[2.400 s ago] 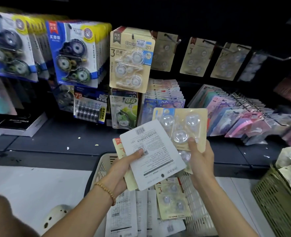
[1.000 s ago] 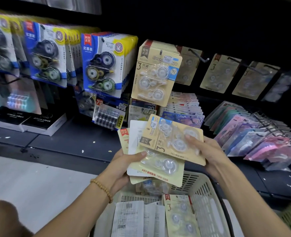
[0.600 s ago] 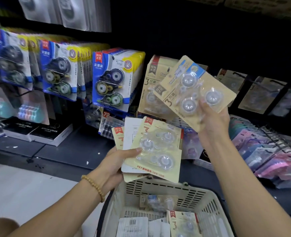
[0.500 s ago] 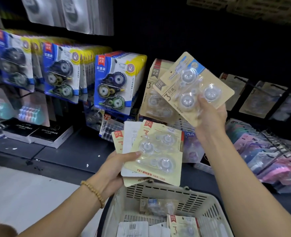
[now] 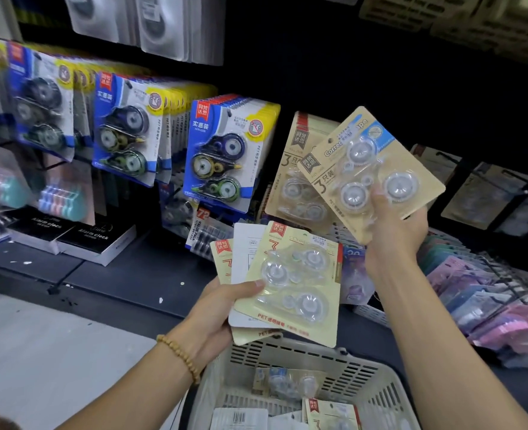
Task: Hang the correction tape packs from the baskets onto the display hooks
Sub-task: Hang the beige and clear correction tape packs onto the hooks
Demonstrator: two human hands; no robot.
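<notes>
My right hand [image 5: 394, 231] holds one tan correction tape pack [image 5: 365, 169] by its lower edge, tilted, just in front of a stack of the same tan packs [image 5: 290, 169] hanging on a display hook. My left hand [image 5: 222, 308] grips a fanned stack of several correction tape packs [image 5: 290, 283] above a white slotted basket [image 5: 343, 370], thumb on the front pack. More packs [image 5: 327, 411] lie loose in the basket. The hook under the hanging stack is hidden.
Blue and yellow tape packs [image 5: 222, 153] hang left of the tan stack. More tan packs [image 5: 486, 193] hang at the right in shadow. Pink and purple packs [image 5: 486, 293] fill angled racks lower right. Black alarm clock boxes [image 5: 95, 240] sit on the dark shelf.
My right hand lifted one tan pack off the stack in my left hand and raised it up to the hanging tan packs. My view rose from the basket toward the hooks.
</notes>
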